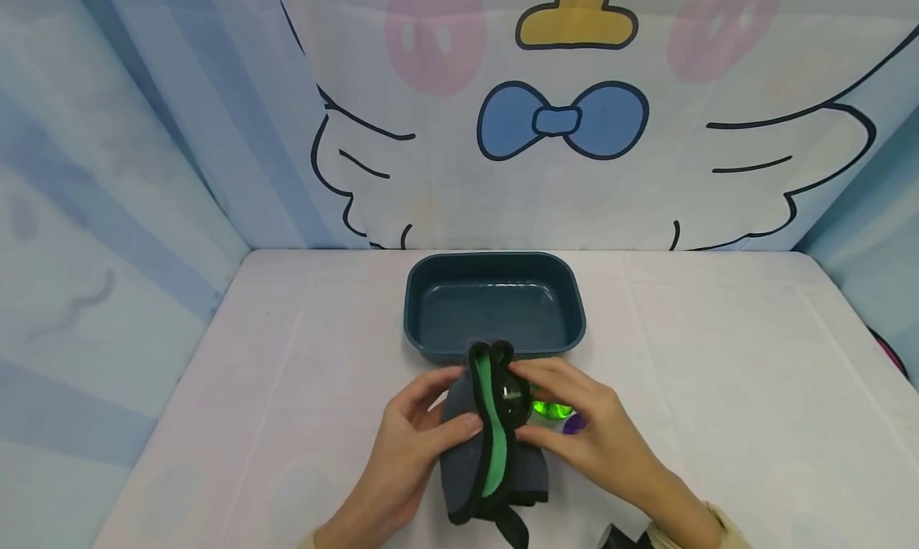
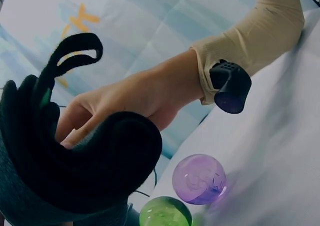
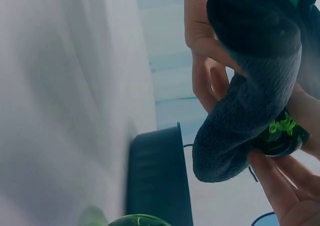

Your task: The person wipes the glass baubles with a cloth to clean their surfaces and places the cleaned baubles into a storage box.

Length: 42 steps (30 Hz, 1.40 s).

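Observation:
A dark grey fabric pouch (image 1: 459,469) with black edging, a green lining and a black loop stands between my two hands. My left hand (image 1: 416,429) grips its left side, thumb near the front edge. My right hand (image 1: 589,421) is at the right side, fingers and thumb around a dark, glossy ball (image 1: 515,397) at the pouch's opening. In the right wrist view this ball (image 3: 282,136) is see-through dark green with bright green marks, against the fabric. The pouch hides part of my right hand (image 2: 120,99) in the left wrist view.
Beyond my hands stands a dark blue rectangular basin (image 1: 495,306) at the table's back. A bright green ball (image 1: 553,410) and a purple ball (image 2: 199,179) lie on the white tabletop behind my right hand. A black wrist camera (image 2: 232,89) sits on the right sleeve.

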Each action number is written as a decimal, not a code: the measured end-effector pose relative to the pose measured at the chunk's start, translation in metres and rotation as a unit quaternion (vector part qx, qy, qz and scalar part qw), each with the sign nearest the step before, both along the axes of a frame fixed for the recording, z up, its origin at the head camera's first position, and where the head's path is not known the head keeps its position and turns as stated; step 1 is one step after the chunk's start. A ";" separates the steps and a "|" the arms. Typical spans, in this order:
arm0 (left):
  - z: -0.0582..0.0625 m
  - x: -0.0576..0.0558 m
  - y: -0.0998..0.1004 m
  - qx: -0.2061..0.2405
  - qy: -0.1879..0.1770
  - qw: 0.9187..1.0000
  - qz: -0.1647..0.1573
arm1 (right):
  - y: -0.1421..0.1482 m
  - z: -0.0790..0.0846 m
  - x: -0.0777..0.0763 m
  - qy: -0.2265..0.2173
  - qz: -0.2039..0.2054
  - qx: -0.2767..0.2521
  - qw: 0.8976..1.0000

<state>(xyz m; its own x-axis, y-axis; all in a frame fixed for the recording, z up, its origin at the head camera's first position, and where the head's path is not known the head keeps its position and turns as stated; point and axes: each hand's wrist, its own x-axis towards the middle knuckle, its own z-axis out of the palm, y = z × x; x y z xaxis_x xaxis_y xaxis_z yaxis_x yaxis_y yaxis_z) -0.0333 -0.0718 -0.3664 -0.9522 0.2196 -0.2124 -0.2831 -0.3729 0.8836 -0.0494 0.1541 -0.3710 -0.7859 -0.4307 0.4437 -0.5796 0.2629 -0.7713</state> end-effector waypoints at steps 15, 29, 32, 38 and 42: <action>0.000 0.000 0.001 -0.001 -0.002 1.000 -0.010 | -0.003 -0.001 0.002 -0.101 -0.044 -0.031 0.993; 0.000 -0.002 0.001 0.002 -0.030 1.000 0.008 | -0.001 0.006 0.004 -0.041 0.019 0.010 0.999; 0.000 -0.001 0.001 -0.003 -0.027 1.000 0.006 | -0.001 0.007 0.003 -0.040 0.019 0.001 0.999; 0.001 0.002 0.001 -0.032 0.023 0.999 0.011 | 0.000 0.006 0.001 -0.066 0.017 -0.030 0.997; 0.000 0.003 0.002 -0.034 0.042 0.998 0.007 | 0.001 0.006 0.001 -0.105 0.008 -0.036 0.994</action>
